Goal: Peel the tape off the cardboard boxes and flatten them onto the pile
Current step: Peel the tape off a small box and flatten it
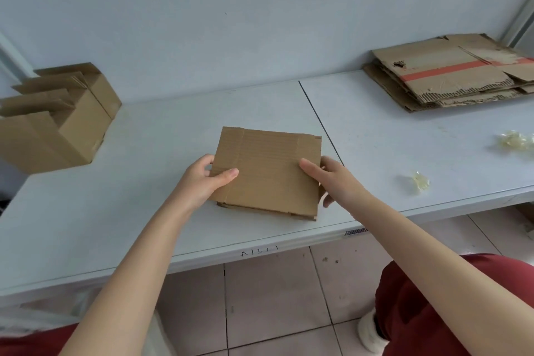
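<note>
While flat, box (268,170) between fingers (228,175)

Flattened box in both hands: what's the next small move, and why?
Probably lift the box and carry it right to the pile. It already looks flat, no clear tape shows on its top face, and the left hand and right hand grip its opposite edges.

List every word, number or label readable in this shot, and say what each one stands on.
"A/321", handwritten, second mark may be a 1: front edge of the table.
Barcode sticker, same edge: bars show, any digits are too small to read.
Cardboard box in the hands: no print visible.
Pile of flattened cardboard: a red stripe, no legible text.
</note>
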